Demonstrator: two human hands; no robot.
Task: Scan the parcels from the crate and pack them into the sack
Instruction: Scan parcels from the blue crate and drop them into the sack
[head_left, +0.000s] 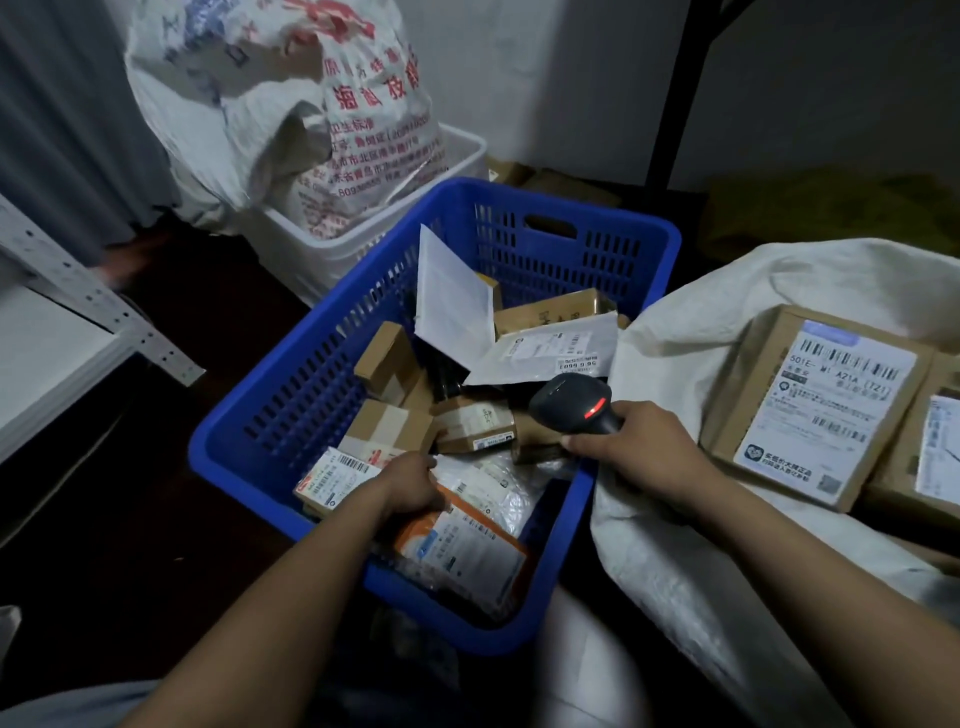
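A blue plastic crate (291, 395) in the middle holds several parcels: small cardboard boxes, white mailers and an orange labelled packet (467, 556). My left hand (410, 483) reaches into the crate's near side and grips the top edge of that orange packet, beside a small labelled box (332, 480). My right hand (639, 447) holds a black barcode scanner (571, 402) over the crate's right rim, its red light lit and its head pointing into the crate. The white woven sack (670, 374) lies open at the right with a large labelled cardboard box (821, 405) inside it.
A white basket (332, 249) behind the crate carries a full printed sack (291, 104). A white metal shelf (78, 332) stands at the left. A second box (935, 452) lies at the right edge in the sack. The floor is dark.
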